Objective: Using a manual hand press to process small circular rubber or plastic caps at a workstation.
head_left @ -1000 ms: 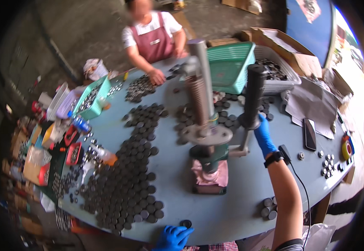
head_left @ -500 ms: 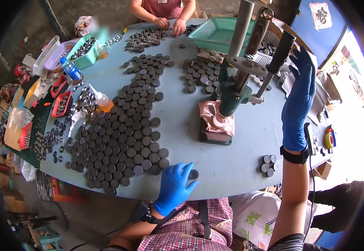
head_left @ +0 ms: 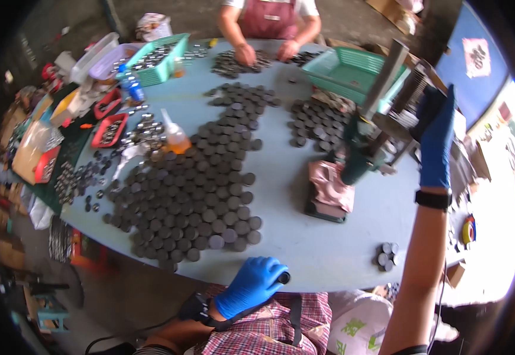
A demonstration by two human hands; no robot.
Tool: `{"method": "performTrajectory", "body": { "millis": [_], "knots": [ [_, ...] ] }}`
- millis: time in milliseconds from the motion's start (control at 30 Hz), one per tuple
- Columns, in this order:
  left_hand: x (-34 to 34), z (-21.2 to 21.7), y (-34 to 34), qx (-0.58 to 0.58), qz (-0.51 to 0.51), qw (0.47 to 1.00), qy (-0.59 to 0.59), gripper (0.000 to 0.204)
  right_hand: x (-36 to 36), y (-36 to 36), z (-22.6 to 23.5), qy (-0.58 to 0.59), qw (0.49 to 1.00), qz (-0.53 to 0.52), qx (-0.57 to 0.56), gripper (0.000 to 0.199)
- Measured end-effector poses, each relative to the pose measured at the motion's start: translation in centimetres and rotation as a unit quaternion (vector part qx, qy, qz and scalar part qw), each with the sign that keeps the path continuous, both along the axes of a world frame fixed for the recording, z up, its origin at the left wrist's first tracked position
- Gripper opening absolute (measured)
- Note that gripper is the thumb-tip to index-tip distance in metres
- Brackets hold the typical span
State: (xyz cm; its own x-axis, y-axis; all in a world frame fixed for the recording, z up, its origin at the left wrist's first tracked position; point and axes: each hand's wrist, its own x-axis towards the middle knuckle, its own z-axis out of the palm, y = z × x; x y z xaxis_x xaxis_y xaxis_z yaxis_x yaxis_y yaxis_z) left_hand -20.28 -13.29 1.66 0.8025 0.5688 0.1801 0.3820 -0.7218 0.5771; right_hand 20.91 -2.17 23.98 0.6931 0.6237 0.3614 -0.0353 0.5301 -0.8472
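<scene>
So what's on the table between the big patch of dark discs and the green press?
In the head view, mostly bare blue table separates the dark discs from the press; only a pink cloth on a dark pad lies at the press's foot.

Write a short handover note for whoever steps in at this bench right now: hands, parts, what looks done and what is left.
Left hand, blue-gloved, grips a small dark disc at the table's near edge.
Right hand, gloved, is raised on the press handle.
Hand press stands mid-table on its base.
Done: cannot tell which discs are pressed.
Left: a big spread of dark discs to its left; a small cluster sits near the right arm.
</scene>
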Motion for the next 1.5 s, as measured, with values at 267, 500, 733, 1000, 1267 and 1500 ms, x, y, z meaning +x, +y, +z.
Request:
{"method": "performTrajectory", "body": {
  "millis": [267,500,733,1000,1267,1500],
  "knots": [
    [0.5,-1.2,-0.5,0.045,-0.039,0.998,-0.018,0.034,1.2,0.0,-0.6,0.003,0.998,-0.055,0.004,0.051],
    [1.5,-1.8,-0.9,0.100,-0.019,0.995,-0.007,0.033,-1.1,0.7,-0.9,-0.029,0.996,-0.082,0.006,0.057],
    [2.1,0.9,1.2,-0.019,-0.079,0.996,-0.043,0.021,-2.2,0.3,-0.5,-0.056,0.993,-0.100,-0.009,0.059],
    [8.6,2.7,19.4,-0.218,0.104,0.945,-0.222,0.022,-3.6,-0.8,-0.3,-0.050,0.994,-0.094,-0.027,0.051],
    [19.8,-3.1,39.7,-0.177,0.215,0.926,-0.255,0.021,-2.6,-1.6,-1.4,-0.005,0.994,-0.103,-0.022,0.053],
    [22.7,-8.0,55.7,-0.116,0.304,0.907,-0.268,0.043,-1.8,-2.4,-4.4,-0.003,0.993,-0.042,0.106,0.045]
  ]
}}
